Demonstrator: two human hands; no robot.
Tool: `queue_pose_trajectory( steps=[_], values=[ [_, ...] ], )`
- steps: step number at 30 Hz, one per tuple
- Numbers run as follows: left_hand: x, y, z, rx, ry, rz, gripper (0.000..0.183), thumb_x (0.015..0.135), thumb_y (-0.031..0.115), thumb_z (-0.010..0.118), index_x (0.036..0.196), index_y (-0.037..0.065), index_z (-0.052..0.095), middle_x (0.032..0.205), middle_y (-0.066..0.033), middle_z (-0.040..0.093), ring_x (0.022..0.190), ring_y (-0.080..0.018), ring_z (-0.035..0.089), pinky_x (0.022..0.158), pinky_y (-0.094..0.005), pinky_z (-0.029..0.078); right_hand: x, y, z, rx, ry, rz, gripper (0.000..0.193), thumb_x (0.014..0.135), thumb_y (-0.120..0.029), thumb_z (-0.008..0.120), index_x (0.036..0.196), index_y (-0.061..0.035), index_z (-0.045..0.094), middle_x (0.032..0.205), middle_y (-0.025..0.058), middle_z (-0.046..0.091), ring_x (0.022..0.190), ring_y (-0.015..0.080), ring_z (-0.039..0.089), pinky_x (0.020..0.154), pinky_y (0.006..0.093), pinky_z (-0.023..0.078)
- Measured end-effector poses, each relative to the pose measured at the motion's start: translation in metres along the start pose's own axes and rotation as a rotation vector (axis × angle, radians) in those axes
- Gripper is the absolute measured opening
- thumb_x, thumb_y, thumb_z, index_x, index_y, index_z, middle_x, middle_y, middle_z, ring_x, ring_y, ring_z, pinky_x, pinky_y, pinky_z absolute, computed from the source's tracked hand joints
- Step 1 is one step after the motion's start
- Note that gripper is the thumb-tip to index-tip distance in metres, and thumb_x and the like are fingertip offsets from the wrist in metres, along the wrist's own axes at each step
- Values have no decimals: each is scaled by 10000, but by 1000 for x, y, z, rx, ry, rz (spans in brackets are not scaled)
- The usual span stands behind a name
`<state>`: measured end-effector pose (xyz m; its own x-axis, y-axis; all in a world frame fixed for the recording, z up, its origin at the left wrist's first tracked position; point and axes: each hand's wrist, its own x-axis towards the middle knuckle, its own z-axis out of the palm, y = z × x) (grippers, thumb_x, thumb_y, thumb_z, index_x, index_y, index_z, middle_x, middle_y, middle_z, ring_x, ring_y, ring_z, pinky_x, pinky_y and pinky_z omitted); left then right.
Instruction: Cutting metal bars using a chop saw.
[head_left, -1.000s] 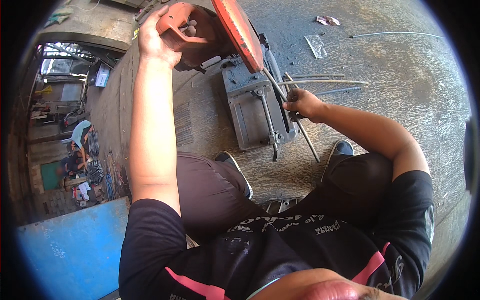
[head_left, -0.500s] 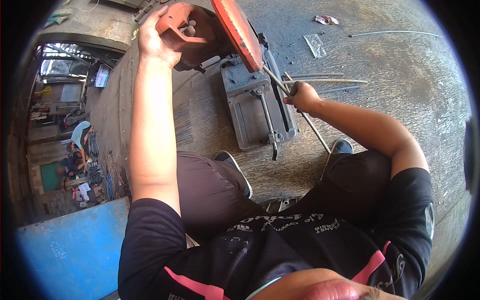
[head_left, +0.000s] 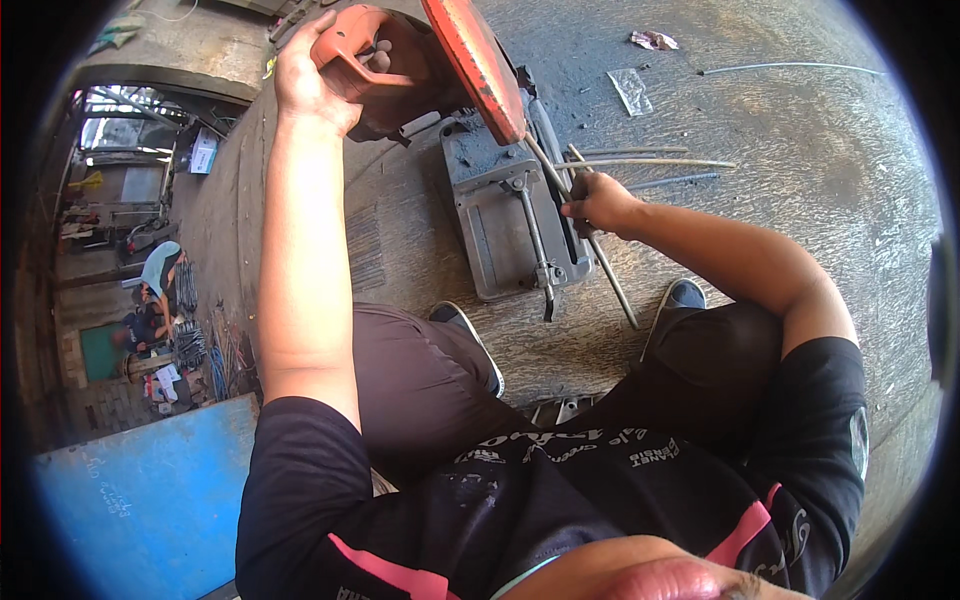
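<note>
A chop saw sits on the concrete floor in front of me, with an orange blade guard [head_left: 475,60] raised over its grey base [head_left: 500,215]. My left hand [head_left: 310,70] grips the saw's orange handle [head_left: 350,35] at the top. My right hand [head_left: 597,200] is closed around a thin metal rod [head_left: 610,275] that runs diagonally through the saw's vise, under the guard. The base's clamp screw [head_left: 535,245] points toward me.
Several cut metal rods [head_left: 650,160] lie on the floor beyond my right hand, and a long rod [head_left: 790,68] lies farther off. Scraps of litter [head_left: 640,85] are nearby. My shoes [head_left: 685,295] flank the saw. A blue panel [head_left: 140,500] stands at lower left; a person [head_left: 150,290] crouches far left.
My right hand has slid the rod a little, shifting up and toward the saw. My left hand stays on the raised handle.
</note>
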<state>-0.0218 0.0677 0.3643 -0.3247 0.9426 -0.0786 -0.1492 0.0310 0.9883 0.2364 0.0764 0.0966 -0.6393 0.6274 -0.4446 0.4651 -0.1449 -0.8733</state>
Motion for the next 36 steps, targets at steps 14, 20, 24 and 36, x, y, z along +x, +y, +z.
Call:
queue_pose_trajectory(
  steps=[14,20,24,36],
  values=[
    [2,-3,-4,-7,17,33,472,929,312,394,1200,-59,498,1035,-200,595,839,-333,597,760,-460,522,-3,-2,9,366,-183,60,140,911,-64,525,940,67,566,801,161,647,655,240,662,579,337,537],
    [1,-1,-5,-25,71,4,491,897,317,470,1192,-76,495,1030,-228,582,836,-350,592,771,-461,514,-4,-6,10,453,-198,106,175,926,-76,508,979,83,557,900,179,640,711,263,672,627,361,568],
    [1,-1,-3,-19,56,8,507,885,328,492,1188,-79,496,1049,-237,580,857,-359,592,769,-457,512,-1,0,8,402,-200,89,177,923,-74,509,992,80,561,880,165,645,700,253,674,621,349,565],
    [2,-3,-5,-61,49,3,428,857,311,527,1081,-54,557,922,-162,623,762,-268,621,696,-395,539,3,7,9,472,-253,97,261,970,-115,406,1056,73,565,950,183,651,773,248,667,679,353,565]
  ],
)
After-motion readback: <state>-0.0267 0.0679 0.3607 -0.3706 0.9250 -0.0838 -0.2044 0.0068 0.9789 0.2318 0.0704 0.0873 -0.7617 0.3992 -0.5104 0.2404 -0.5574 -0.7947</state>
